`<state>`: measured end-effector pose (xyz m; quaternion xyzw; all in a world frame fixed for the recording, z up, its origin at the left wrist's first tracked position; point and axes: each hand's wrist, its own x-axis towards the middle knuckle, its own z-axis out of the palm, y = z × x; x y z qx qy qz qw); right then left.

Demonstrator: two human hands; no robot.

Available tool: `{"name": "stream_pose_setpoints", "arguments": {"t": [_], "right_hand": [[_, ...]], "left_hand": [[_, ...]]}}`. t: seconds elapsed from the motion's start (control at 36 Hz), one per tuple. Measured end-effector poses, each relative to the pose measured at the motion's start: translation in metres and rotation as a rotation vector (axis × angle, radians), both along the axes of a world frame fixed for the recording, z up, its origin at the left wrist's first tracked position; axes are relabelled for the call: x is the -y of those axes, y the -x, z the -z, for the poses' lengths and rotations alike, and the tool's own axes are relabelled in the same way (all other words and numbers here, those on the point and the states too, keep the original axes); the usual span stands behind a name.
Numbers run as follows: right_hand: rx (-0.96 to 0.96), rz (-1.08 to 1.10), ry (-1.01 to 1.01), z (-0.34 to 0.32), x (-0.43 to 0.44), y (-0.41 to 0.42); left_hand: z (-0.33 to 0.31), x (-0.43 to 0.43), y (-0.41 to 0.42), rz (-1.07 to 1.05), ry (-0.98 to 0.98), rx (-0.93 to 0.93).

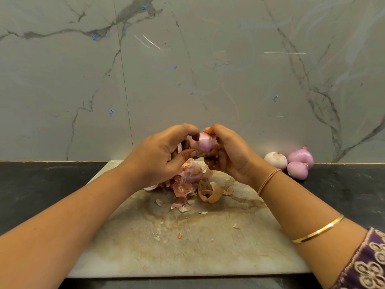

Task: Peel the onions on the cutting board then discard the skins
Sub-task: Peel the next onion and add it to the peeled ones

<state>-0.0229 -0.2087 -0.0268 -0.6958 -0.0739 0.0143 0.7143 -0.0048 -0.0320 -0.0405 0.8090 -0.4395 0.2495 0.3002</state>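
Two forearms rising from the lower corners, meeting at mid-frame above a stained cutting board [187, 253]. At far left, only dark counter [31, 195]. Left of centre, the left hand [164, 155], fingers curled, thumb and forefinger tips pinching the near-left side of a pink onion [205, 143] held clear of the board; palm hidden. Beneath, on the far part of the board, a heap of papery skins [187, 184], partly hidden behind the left wrist, small flakes scattered lower in the frame. Just right of centre, the right hand [231, 155] clamped round the same onion, brown scraps caught among the fingers; underside of the onion out of sight. Further right, a thread band [268, 180], a gold bangle [317, 231], a patterned sleeve [366, 261] cut off at the lower right corner. Near the right edge, off the board against the marble wall [208, 69], three pink onions [300, 157] touching in a cluster, the leftmost paler with a scrap of skin.
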Motion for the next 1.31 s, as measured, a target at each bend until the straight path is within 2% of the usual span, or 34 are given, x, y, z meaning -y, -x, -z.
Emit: {"name": "stream_pose_setpoints", "arguments": {"t": [0.19,0.33,0.58,0.75,0.89,1.03,1.17,1.31], "right_hand": [[-0.021,-0.012,0.050,-0.0015,0.0010,0.0001],[-0.024,-0.010,0.054,-0.0018,0.0010,0.0002],[-0.026,0.010,0.032,-0.0008,0.0013,-0.0023],[0.011,0.071,-0.047,0.0014,0.0018,-0.0060],[0.052,0.081,-0.023,0.0021,0.0016,-0.0066],[0.095,0.034,-0.048,0.0020,-0.0005,-0.0064],[0.127,-0.008,-0.047,0.0017,-0.0009,-0.0036],[0.136,-0.058,-0.088,0.0013,0.0002,-0.0016]], "left_hand": [[0.0000,0.0017,0.0005,-0.008,-0.015,0.048],[-0.0022,0.0020,0.0029,0.023,0.018,0.016],[-0.0016,0.0031,0.0030,-0.044,0.002,-0.013],[-0.0038,0.0021,0.0008,-0.259,0.017,0.029],[-0.0044,0.0018,-0.0005,-0.323,0.044,-0.074],[-0.0046,0.0073,0.0067,-0.233,0.082,-0.198],[-0.0033,0.0095,0.0068,-0.155,0.267,-0.372],[-0.0052,0.0092,0.0076,-0.094,0.392,-0.461]]}}
